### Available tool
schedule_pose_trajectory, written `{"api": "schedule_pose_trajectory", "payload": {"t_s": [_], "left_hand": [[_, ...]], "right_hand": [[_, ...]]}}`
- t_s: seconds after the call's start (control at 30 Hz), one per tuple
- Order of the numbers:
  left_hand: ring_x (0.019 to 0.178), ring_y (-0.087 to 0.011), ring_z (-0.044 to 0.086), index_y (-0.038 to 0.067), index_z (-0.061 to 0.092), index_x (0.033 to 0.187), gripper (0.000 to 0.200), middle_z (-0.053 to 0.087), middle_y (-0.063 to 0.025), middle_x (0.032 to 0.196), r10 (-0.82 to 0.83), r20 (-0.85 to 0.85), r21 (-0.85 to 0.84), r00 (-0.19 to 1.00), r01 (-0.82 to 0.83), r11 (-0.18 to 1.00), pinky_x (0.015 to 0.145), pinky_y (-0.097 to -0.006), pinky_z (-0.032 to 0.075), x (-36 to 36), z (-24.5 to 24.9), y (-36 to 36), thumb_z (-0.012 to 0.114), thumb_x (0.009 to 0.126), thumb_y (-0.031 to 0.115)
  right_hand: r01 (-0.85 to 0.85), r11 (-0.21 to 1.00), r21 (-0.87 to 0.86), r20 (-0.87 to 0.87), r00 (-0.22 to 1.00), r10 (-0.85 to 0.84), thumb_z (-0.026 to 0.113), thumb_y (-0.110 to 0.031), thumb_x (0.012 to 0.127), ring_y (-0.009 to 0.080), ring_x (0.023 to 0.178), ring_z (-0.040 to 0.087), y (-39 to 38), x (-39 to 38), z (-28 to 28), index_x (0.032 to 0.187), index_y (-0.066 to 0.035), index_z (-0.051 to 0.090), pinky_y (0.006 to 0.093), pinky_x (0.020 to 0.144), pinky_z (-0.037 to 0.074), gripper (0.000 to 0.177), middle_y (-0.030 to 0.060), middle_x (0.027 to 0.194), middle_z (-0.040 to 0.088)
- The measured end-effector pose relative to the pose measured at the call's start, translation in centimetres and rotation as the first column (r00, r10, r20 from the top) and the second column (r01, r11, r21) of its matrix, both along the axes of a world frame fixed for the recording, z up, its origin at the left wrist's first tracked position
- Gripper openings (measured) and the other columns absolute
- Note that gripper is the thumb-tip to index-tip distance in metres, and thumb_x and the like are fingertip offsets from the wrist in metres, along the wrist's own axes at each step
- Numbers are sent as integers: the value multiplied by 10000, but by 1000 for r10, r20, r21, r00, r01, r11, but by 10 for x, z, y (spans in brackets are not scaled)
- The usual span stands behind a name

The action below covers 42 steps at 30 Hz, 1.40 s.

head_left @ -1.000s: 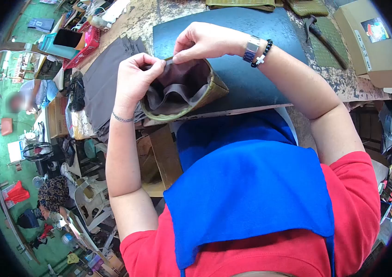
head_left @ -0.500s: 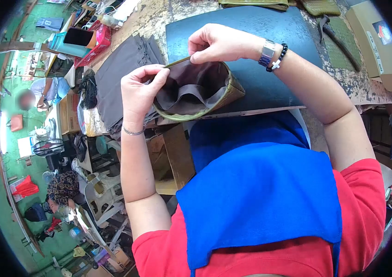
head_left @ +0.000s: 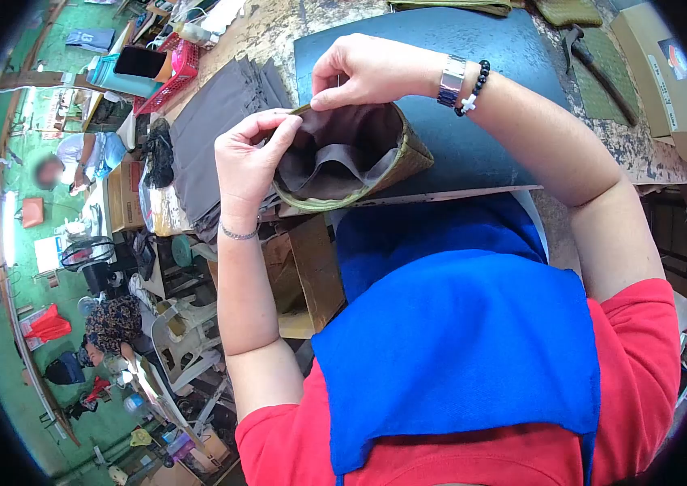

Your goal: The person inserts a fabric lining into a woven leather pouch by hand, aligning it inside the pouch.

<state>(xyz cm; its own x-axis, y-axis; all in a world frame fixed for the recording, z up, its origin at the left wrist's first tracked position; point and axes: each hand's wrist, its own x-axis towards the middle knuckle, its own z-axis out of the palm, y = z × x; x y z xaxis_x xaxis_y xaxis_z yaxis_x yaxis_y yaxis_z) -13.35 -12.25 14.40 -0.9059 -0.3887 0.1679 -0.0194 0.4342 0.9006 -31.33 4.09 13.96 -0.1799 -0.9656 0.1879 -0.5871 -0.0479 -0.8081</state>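
Observation:
A green woven pouch (head_left: 412, 158) with a dark brown lining and an inner pocket stands with its mouth toward me, over the near edge of a black board (head_left: 473, 146). My left hand (head_left: 253, 154) pinches the rim at its left side between thumb and fingers. Just beside it, my right hand (head_left: 359, 73) is closed with thumb and fingertips on the rim's upper left part. The fingers' far sides are hidden behind the rim.
Stacked dark cloth (head_left: 218, 130) lies left of the pouch. A hammer (head_left: 598, 77) rests on a green woven sheet at the right, near a cardboard box (head_left: 659, 81). A red basket (head_left: 177, 77) stands far left. Two people are at work in the left background.
My right hand has slid a little left along the rim, closer to my left hand. The left hand keeps its pinch, and the whole view has shifted slightly.

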Motion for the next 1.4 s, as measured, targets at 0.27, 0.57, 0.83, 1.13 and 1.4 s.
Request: {"api": "schedule_pose_trajectory", "payload": {"t_s": [0.27,0.57,0.83,1.13,1.4], "left_hand": [[850,-108,660,-21,747,910,121,739,-71,905,22,-7,-252,1000,-23,968,824,-259,516,12,9,-4,769,828,65],[783,-58,627,-28,737,907,138,716,-25,854,93,41,-66,995,-90,994,747,-209,504,10,1,-9,768,839,88],[770,-41,603,-22,730,936,114,703,-9,866,107,92,-62,990,-102,993,724,-190,493,8,3,0,755,858,57],[865,-82,633,-22,716,999,177,704,-61,987,10,32,-105,999,-7,994,792,-227,511,5,0,0,758,854,70],[865,-130,658,3,602,1143,380,698,-97,959,148,-17,-228,989,-148,962,817,-275,526,-1,6,22,778,826,117]], "right_hand": [[12,998,63,-62,998,-8,665,-295,912,150,678,631,-4,5,-1,916,-36,683,311,647,505,260,63,768,703],[-55,998,-23,-62,997,53,692,-316,889,167,670,634,-7,3,-2,889,-58,694,324,634,498,258,58,751,698],[-51,998,36,-91,994,55,673,-293,887,157,673,635,-17,9,-1,890,-62,706,314,650,501,234,49,753,701],[-73,997,27,40,997,72,676,-301,906,116,685,640,-21,4,-6,896,-50,708,289,665,517,253,33,762,707],[99,992,-72,-148,983,-109,685,-300,910,168,667,658,-2,3,5,907,-34,708,301,650,526,267,83,762,710]]}}
